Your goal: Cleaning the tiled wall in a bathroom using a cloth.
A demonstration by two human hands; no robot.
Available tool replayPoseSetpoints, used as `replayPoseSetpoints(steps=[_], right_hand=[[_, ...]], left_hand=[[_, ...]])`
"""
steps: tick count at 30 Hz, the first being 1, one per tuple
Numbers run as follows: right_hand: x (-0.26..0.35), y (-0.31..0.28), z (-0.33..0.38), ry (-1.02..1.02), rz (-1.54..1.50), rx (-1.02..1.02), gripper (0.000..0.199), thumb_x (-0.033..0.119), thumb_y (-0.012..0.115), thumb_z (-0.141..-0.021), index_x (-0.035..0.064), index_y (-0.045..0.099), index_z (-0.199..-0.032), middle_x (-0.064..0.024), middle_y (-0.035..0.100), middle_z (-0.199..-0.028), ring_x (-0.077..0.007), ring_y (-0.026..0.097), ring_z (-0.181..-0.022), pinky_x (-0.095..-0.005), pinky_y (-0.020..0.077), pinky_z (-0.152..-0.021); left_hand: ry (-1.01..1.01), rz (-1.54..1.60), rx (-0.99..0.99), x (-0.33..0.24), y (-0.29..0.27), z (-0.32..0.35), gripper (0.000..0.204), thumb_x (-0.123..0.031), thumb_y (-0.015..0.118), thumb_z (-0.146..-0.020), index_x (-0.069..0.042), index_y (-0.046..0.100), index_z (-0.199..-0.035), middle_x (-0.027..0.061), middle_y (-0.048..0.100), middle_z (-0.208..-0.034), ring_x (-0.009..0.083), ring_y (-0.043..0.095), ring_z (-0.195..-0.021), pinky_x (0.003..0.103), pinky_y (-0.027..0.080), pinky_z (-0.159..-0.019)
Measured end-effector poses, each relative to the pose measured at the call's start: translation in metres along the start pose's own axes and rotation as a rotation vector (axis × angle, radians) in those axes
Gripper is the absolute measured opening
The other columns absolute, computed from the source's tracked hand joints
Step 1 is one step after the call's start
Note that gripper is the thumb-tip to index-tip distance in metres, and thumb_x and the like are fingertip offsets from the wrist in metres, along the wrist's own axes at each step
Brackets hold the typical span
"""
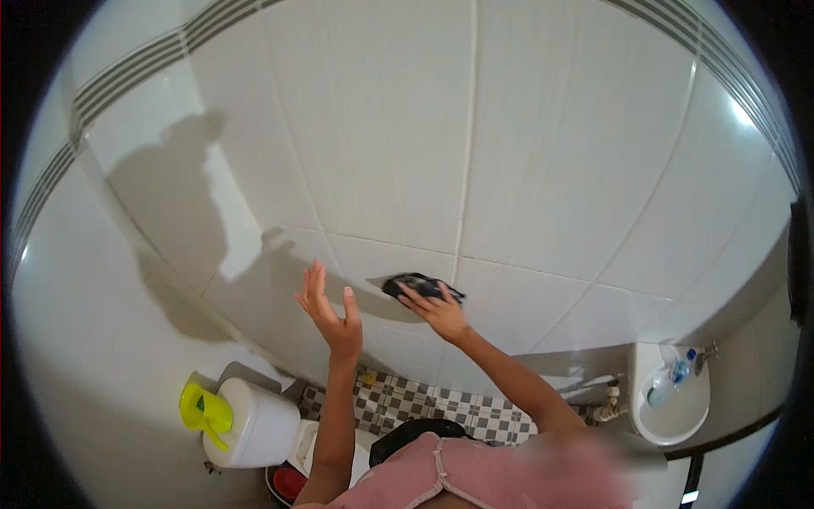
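My right hand (439, 314) lies over a crumpled black cloth (409, 281), its fingers pressing it against the white tiled wall (526, 204). The side of the cloth toward the wall is hidden. To its left, my left hand (332, 316) is raised with fingers stretched out and thumb apart, holding nothing. Whether its fingertips touch the wall, I cannot tell. Both arms reach up from the lower edge, and their shadow falls on the tiles to the left.
At the lower left, a lime-green dipper (203, 409) sits on a white toilet tank (259, 420); a red tub (289, 483) is below. At the right, a white sink (670, 428) holds clear bottles (661, 388) beside a tap (705, 356). The floor (449, 407) is checkered.
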State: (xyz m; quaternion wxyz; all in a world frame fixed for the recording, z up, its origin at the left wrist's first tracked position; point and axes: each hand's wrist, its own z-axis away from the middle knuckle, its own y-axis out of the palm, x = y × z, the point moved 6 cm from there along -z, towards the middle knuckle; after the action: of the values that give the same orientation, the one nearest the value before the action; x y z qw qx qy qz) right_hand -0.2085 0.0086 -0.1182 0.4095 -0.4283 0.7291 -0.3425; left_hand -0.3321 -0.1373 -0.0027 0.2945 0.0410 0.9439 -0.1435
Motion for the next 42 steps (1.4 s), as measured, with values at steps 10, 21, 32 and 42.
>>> replayPoseSetpoints(steps=[10, 21, 32, 42], right_hand=[[-0.146, -0.115, 0.192, 0.74, 0.212, -0.569, 0.066, 0.044, 0.072, -0.07, 0.0286, 0.049, -0.129, -0.0178, 0.026, -0.146, -0.0413, 0.015, -0.136, -0.0592, 0.025, -0.099], [-0.045, -0.073, -0.014, 0.551, -0.001, -0.449, 0.058, 0.02, 0.055, -0.083, 0.0347, 0.039, -0.136, -0.0079, 0.021, -0.149, -0.0387, 0.03, -0.131, -0.0637, 0.0335, -0.089], [-0.054, -0.056, 0.054, 0.384, -0.007, -0.223, 0.049, 0.026, 0.051, -0.086, 0.0303, 0.043, -0.134, 0.0035, 0.019, -0.15, -0.0185, 0.034, -0.129, -0.0571, 0.0203, -0.105], [-0.202, -0.136, 0.319, 1.128, 0.17, -0.836, 0.068, 0.032, 0.06, -0.086, 0.0144, 0.027, -0.142, -0.0207, 0.012, -0.149, -0.0413, 0.008, -0.137, -0.051, 0.0135, -0.108]], left_hand=[[0.017, 0.107, 0.135, -0.012, 0.054, 0.017, 0.048, -0.016, 0.049, -0.089, -0.006, 0.035, -0.134, 0.0125, 0.034, -0.141, 0.0336, 0.024, -0.134, 0.059, 0.006, -0.106], [0.038, 0.154, 0.134, -0.028, 0.044, 0.008, 0.048, -0.016, 0.049, -0.09, -0.005, 0.036, -0.134, 0.0152, 0.034, -0.141, 0.0362, 0.023, -0.134, 0.055, 0.012, -0.106], [0.135, 0.172, 0.233, -0.097, 0.097, 0.002, 0.061, -0.017, 0.06, -0.081, -0.009, 0.036, -0.137, 0.017, 0.015, -0.148, 0.0387, 0.012, -0.136, 0.059, 0.014, -0.104], [0.333, -0.054, 0.397, -0.149, 0.171, 0.031, 0.104, -0.042, 0.073, -0.071, -0.013, 0.007, -0.146, 0.0248, -0.02, -0.145, 0.0467, -0.024, -0.131, 0.074, -0.005, -0.094]])
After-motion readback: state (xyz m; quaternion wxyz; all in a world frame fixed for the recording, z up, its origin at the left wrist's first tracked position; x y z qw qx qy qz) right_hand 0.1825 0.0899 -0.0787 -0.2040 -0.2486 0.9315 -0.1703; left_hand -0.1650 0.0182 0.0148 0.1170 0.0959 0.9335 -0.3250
